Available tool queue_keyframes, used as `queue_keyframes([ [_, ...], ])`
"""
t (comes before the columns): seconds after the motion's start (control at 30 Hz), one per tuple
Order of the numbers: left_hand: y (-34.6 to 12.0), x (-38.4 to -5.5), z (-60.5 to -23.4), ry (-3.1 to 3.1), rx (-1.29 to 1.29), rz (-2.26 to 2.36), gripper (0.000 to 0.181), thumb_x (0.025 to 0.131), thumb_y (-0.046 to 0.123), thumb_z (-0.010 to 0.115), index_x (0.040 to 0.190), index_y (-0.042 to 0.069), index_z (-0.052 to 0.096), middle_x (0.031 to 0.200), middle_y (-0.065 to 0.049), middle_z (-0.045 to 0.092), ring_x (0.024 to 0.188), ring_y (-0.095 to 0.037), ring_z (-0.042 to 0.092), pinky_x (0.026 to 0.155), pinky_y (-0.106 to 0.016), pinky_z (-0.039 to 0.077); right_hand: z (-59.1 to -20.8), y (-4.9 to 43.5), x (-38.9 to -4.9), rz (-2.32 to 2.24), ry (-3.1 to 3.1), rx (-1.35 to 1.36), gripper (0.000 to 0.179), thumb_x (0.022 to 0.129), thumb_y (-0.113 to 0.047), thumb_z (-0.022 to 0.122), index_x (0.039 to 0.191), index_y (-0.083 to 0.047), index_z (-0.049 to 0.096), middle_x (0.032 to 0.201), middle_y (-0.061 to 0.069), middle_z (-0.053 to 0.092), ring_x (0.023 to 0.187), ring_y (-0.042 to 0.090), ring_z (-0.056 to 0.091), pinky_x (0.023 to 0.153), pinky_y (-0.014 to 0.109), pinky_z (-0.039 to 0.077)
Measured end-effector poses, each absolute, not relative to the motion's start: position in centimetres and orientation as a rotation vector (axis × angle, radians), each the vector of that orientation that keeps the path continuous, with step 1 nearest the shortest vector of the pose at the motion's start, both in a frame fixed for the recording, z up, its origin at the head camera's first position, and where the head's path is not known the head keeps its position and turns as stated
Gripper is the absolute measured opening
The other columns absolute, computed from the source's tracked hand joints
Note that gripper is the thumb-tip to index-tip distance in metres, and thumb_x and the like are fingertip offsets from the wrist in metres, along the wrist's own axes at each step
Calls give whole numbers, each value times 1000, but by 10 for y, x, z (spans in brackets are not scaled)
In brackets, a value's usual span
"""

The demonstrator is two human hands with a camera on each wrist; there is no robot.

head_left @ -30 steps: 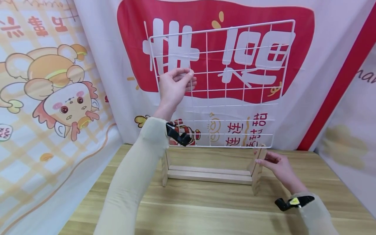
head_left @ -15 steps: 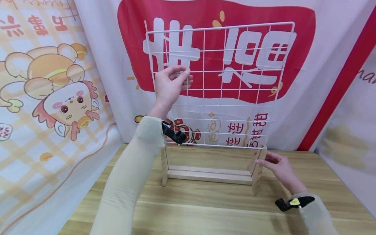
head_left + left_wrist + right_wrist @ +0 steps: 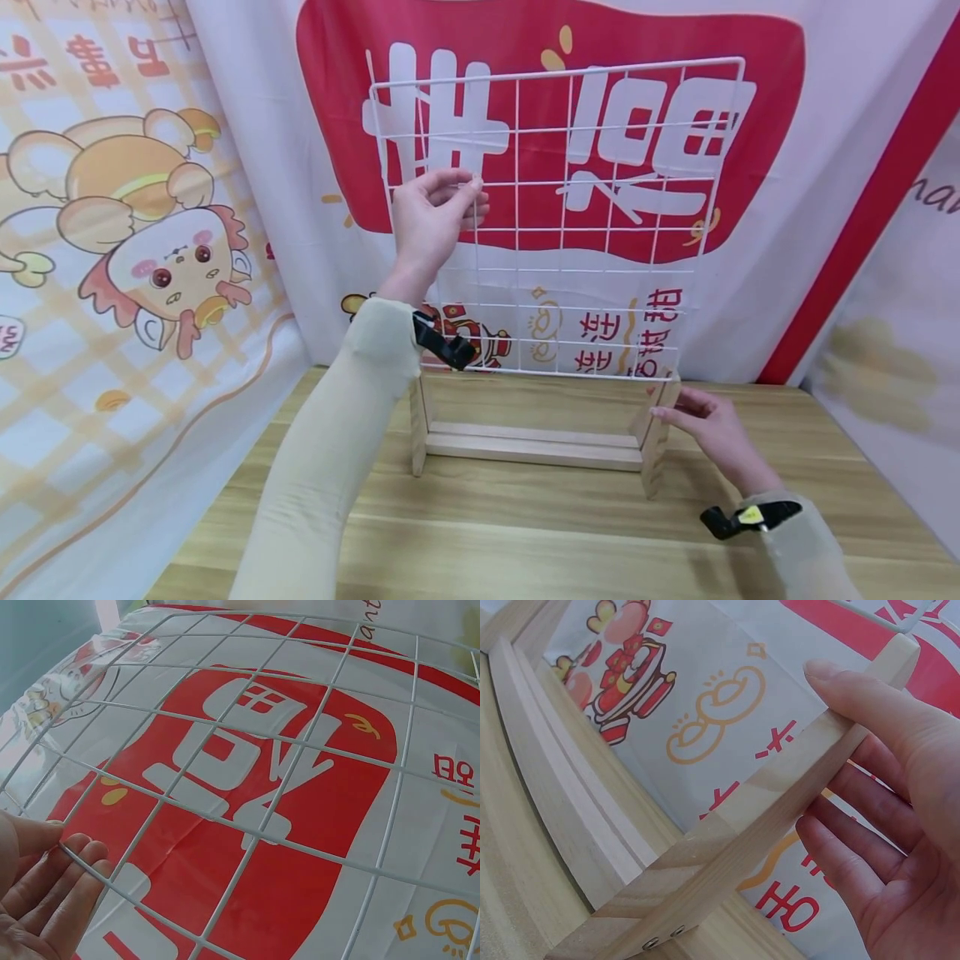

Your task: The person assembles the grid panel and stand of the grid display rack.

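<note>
A white wire grid panel (image 3: 555, 73) stands roughly upright, its lower edge level with the tops of a light wooden stand. My left hand (image 3: 435, 217) pinches a wire in the panel's left part between thumb and fingers; the left wrist view shows the same left hand (image 3: 45, 889) at the wire. The stand has two uprights joined by a grooved crossbar (image 3: 532, 451). Near the top of the right upright (image 3: 727, 840), my right hand (image 3: 907, 772) grips the wood, thumb on one side and fingers on the other. Whether the panel's bottom corners touch the stand I cannot tell.
The stand sits on a wood-grain table (image 3: 487, 533). Close behind the panel hangs a white and red printed cloth (image 3: 750, 208). Another printed cloth (image 3: 172, 258) closes off the left side, and a pale one (image 3: 892, 333) the right.
The panel has shifted slightly left along with my left hand, mostly in the first half second. My right hand and the stand hold their places.
</note>
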State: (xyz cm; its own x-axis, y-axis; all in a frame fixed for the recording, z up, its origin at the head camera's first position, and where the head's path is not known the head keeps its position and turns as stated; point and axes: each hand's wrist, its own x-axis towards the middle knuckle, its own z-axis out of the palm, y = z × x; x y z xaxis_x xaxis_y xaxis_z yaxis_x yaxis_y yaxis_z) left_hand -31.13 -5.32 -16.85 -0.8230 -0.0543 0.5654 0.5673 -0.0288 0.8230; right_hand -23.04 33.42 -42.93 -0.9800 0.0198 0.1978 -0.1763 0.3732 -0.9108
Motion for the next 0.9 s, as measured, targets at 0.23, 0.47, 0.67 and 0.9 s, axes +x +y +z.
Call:
queue_keyframes([
  [0.23, -54, -313, -170, -1823, -511, -1896, 25, 95, 25, 75, 115, 11, 74, 104, -9, 75, 91, -19, 74, 84, -31, 60, -429, 333, -229, 1664, -2442, 155, 54, 94, -27, 77, 137, 2, 61, 117, 4, 73, 101, 6, 64, 85, 20, 52],
  [0.47, -50, -312, -171, -1869, -498, -1872, 29, 93, 29, 76, 116, 11, 75, 102, -6, 75, 90, -17, 74, 83, -29, 60, -431, 332, -229, 1672, -2428, 170, 49, 94, -26, 77, 135, -1, 64, 115, 3, 74, 100, 7, 65, 84, 20, 52],
  [0.67, -51, -312, -173, -1869, -549, -1885, 28, 94, 28, 76, 115, 10, 74, 104, -8, 75, 91, -18, 74, 82, -28, 60, -429, 332, -228, 1657, -2453, 123, 55, 94, -29, 77, 136, 3, 61, 113, 1, 73, 100, 7, 64, 84, 20, 52],
  [0.9, -55, -312, -173, -1908, -587, -1904, 29, 94, 26, 76, 117, 9, 74, 105, -6, 75, 93, -19, 74, 84, -29, 59, -428, 332, -228, 1652, -2433, 121, 51, 94, -26, 78, 132, 4, 63, 107, -4, 74, 97, 7, 64, 82, 20, 53],
])
